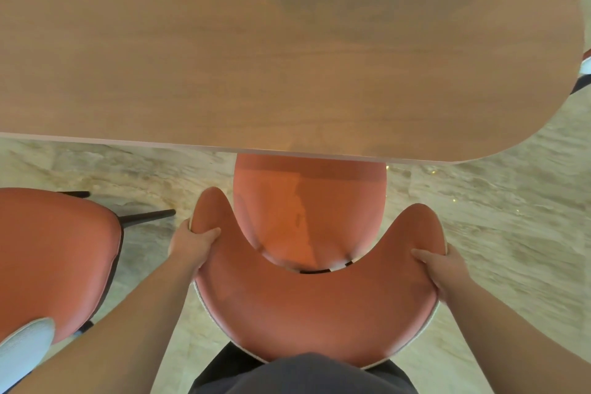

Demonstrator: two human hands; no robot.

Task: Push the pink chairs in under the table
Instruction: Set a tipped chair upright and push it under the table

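- Your left hand is clamped on the left wing of the curved backrest, thumb on top and fingers wrapped round the outer edge.
- Your right hand holds the right wing of that backrest the same way, thumb lying over the pink padding.
- Between your hands sits the pink chair; the far part of its seat is already beneath the near edge of the table, while the backrest stays out on your side.
- A second pink chair stands to the left, near that same table edge but clear of it, its dark legs showing on the floor.
- At the table's right end, part of another chair peeks in.
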